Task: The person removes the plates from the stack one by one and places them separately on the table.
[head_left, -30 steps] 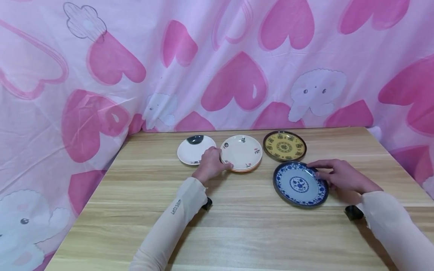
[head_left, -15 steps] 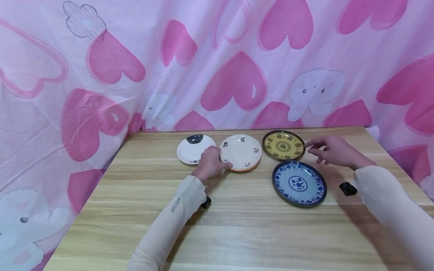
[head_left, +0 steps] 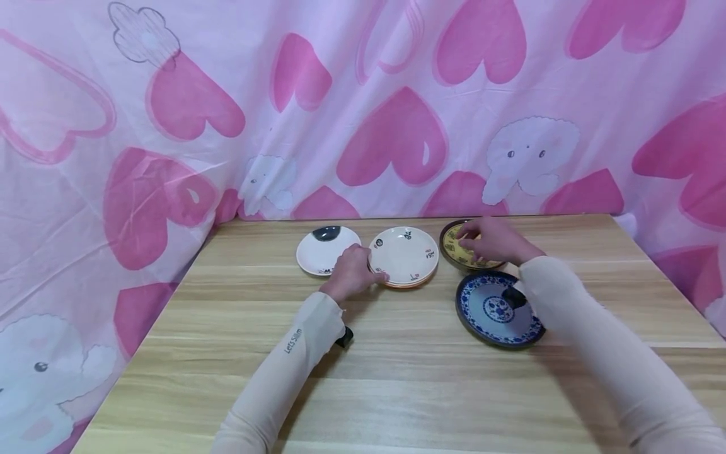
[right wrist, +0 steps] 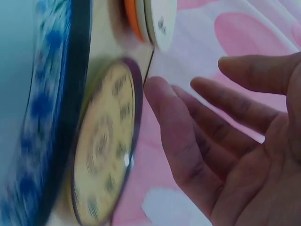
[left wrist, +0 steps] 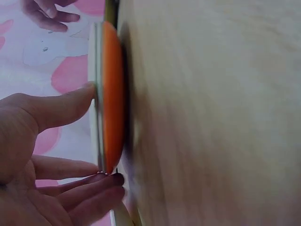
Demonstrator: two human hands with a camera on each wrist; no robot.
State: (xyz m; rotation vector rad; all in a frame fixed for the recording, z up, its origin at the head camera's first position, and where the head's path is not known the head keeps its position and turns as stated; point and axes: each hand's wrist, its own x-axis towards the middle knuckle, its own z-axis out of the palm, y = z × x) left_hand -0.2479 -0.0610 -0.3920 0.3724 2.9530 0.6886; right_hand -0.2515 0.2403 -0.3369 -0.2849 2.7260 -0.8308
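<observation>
My left hand (head_left: 353, 272) holds the left rim of a small plate stack (head_left: 404, 255), thumb at the near edge and fingers at the side. In the left wrist view, the pale rims of the stacked plates sit above an orange underside (left wrist: 113, 94). My right hand (head_left: 492, 239) hovers above the yellow plate (head_left: 454, 252) with nothing in it. Loosely bent fingers (right wrist: 176, 136) and a thumb stand apart in the right wrist view. The blue-and-white plate (head_left: 482, 315) lies nearer, partly beneath the right wrist. Its dark rim looms large in the right wrist view.
A white plate with a black patch (head_left: 317, 249) lies left of the stack, partly behind my left hand. All the plates rest on a wooden table (head_left: 397, 384). Behind its far edge hangs a pink heart-patterned curtain (head_left: 391, 139).
My right hand has let go of the blue-and-white plate's rim, lifted, and swung left over the yellow plate. The left hand stays at the stack, and the plates look unmoved.
</observation>
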